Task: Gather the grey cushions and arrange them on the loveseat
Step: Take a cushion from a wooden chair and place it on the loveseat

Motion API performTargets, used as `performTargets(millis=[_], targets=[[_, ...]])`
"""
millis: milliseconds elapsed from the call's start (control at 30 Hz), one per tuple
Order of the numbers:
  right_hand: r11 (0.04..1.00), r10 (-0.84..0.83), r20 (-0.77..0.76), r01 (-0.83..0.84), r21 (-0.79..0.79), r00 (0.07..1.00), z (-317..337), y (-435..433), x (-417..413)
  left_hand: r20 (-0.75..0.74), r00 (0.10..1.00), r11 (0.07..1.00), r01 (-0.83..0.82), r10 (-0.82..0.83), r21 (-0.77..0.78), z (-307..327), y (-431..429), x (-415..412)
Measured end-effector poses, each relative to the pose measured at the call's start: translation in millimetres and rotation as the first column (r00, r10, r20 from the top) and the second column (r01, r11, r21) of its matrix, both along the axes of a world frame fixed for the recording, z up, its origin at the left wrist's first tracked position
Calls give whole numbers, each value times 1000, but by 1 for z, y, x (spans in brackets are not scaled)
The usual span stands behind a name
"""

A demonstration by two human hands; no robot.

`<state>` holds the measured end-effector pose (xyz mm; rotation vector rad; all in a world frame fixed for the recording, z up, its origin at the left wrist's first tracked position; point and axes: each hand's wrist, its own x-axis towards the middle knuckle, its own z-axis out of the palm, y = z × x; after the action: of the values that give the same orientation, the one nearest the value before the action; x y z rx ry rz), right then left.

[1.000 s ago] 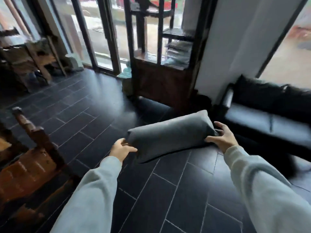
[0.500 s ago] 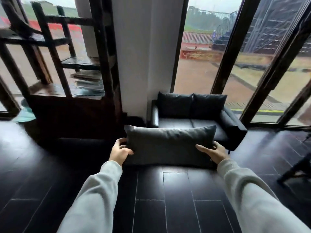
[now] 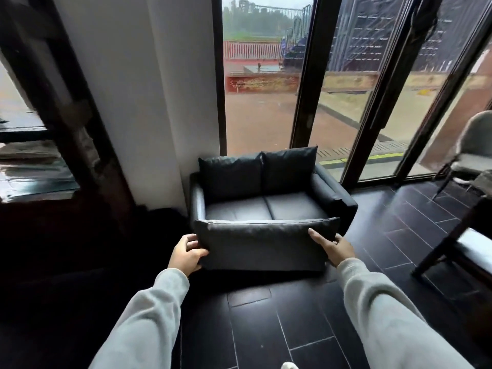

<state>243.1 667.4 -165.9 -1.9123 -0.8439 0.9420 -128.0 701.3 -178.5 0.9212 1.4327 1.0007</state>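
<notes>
A long grey cushion [image 3: 262,245] is held level in the air in front of me, just before the front edge of the black loveseat [image 3: 331,199]. My left hand [image 3: 186,253] grips its left end and my right hand [image 3: 332,247] grips its right end. The loveseat stands against the window with two dark back cushions [image 3: 259,173] upright on it. Its two seat pads [image 3: 266,209] are bare. The cushion hides the loveseat's front face.
A white pillar [image 3: 141,102] stands left of the loveseat, with a dark wooden shelf unit [image 3: 53,134] further left. Tall glass panes in dark frames [image 3: 306,83] run behind. A chair [image 3: 471,150] and a dark table leg [image 3: 450,235] stand at the right on black floor tiles.
I have turned right and walked toward the loveseat with the cushion in both hands. The loveseat is now straight ahead and much closer, and the cushion sits level at its front edge.
</notes>
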Motion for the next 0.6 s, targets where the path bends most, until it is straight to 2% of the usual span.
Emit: performTargets(millis=[167, 300, 467, 600], targets=[[998, 15, -43, -13, 57, 999, -7, 117, 55, 24, 998, 998, -61, 61, -18, -14, 103, 63], [999, 21, -45, -19, 39, 999, 2, 204, 84, 45, 987, 986, -147, 151, -79, -9, 174, 107], [999, -37, -38, 38, 10, 999, -1, 306, 98, -54, 946, 941, -324, 320, -101, -10, 247, 128], [999, 24, 3, -24, -22, 1000, -20, 386, 96, -84, 933, 921, -359, 350, -152, -36, 305, 124]])
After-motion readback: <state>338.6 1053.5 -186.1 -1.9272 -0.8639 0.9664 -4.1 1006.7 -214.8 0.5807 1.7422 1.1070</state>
